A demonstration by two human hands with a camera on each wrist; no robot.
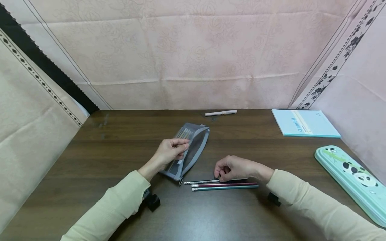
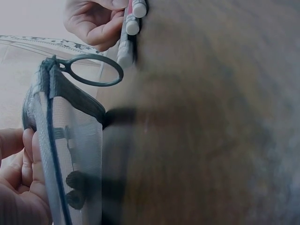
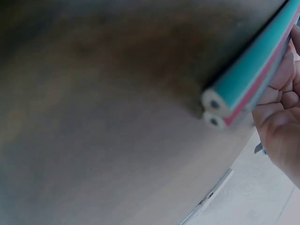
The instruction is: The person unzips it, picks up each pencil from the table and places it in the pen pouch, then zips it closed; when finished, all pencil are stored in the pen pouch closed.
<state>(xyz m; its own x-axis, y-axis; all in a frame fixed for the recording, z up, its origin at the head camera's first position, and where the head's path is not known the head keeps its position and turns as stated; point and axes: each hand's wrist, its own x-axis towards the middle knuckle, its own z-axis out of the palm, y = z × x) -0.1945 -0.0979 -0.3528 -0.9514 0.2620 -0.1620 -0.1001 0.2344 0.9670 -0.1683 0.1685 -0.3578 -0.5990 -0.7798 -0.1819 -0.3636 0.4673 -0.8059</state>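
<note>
My left hand (image 1: 172,152) pinches the open edge of a grey-blue mesh zip pouch (image 1: 201,151), tilted on the table. Several slim things show through its mesh. A ring (image 2: 93,85) hangs from its near corner in the left wrist view. To the right, my right hand (image 1: 233,168) has thumb and fingertips on a grey pencil (image 1: 200,182), the farthest of three lying side by side. Nearer lie a dark red pencil (image 1: 238,184) and a teal pencil (image 1: 226,188). White eraser ends point left; in the right wrist view, two flat unsharpened ends show.
A white pen (image 1: 221,113) lies at the table's back edge. At the back right is a light blue booklet (image 1: 306,124). A mint pencil case (image 1: 349,180) with pandas lies at the right. Cloth hangs behind and on both sides of the brown table (image 1: 126,147).
</note>
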